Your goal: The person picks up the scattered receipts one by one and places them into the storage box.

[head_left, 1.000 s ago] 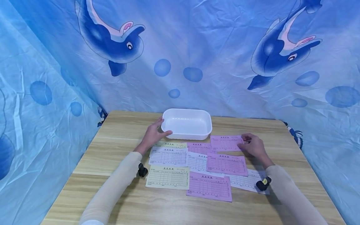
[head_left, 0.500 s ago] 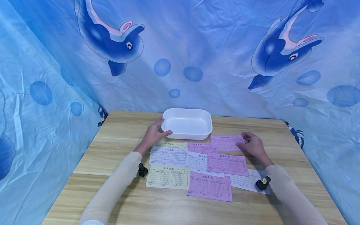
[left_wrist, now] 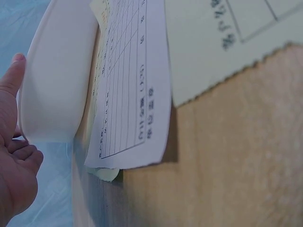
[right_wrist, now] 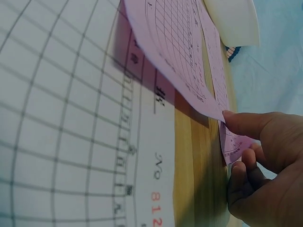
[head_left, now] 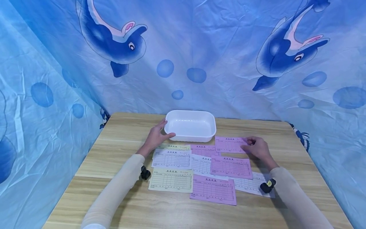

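Note:
My left hand (head_left: 156, 136) holds the left end of a white plastic tub (head_left: 194, 139), thumb near its front corner and fingers along the side. The left wrist view shows the hand (left_wrist: 16, 156) at the tub's wall (left_wrist: 59, 90). With the thumb and fingers of my right hand (head_left: 258, 148) I pinch the right edge of a pink printed receipt slip (head_left: 230, 145), which lies right of the tub's front corner. In the right wrist view my thumb (right_wrist: 248, 124) sits at the edge of pink paper, with fingers curled below it.
Several printed slips overlap on the wooden table (head_left: 128, 206): a yellow slip (head_left: 171, 180), a white slip (head_left: 171, 160), another pink slip (head_left: 231, 167), a front pink slip (head_left: 213, 190) and a white slip at right (head_left: 248, 184). A blue dolphin-print curtain (head_left: 183, 47) surrounds the table.
The pink slip in my right hand has shifted very slightly right and away, towards the back. My left hand and the tub have stayed almost still.

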Demonstrator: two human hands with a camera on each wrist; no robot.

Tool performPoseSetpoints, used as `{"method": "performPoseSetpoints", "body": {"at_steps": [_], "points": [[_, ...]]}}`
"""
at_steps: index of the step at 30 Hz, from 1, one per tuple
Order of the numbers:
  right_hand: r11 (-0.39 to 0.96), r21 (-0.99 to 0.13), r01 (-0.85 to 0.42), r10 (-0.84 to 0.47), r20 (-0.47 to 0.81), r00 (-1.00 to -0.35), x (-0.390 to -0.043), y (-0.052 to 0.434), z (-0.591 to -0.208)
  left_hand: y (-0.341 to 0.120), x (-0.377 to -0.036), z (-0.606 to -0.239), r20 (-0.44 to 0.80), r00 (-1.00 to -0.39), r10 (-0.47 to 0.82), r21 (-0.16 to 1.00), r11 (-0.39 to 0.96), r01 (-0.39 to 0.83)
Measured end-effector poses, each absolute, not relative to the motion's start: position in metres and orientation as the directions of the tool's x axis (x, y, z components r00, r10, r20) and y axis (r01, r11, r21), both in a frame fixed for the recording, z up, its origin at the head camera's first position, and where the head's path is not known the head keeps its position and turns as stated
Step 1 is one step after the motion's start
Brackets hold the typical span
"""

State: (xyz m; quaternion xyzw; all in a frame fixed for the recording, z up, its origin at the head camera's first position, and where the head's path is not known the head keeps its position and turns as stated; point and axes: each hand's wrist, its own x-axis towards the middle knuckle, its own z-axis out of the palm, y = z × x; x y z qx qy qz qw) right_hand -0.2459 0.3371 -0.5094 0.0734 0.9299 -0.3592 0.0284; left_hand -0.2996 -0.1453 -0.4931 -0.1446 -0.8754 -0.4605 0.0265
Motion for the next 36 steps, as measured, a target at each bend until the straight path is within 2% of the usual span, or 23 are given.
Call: {"method": "performPoseSetpoints", "body": {"at_steps": [20, 29, 36], "points": [[0.746, -0.657, 0.105, 0.128, -0.013, -0.992, -0.246, 0.334, -0.503, -0.146, -0.303, -0.495, 0.186, -0.953, 0.239, 0.809, 0.514, 0.287], [0.769, -0.639, 0.01, 0.066, 0.064, -0.996, -0.245, 0.335, -0.487, -0.147, -0.301, -0.494, 0.18, -0.955, 0.234, 0.803, 0.526, 0.28], [0.783, -0.611, -0.113, -0.002, 0.178, -0.984, -0.244, 0.333, -0.465, -0.147, -0.3, -0.494, 0.173, -0.956, 0.235, 0.797, 0.537, 0.276]]}}
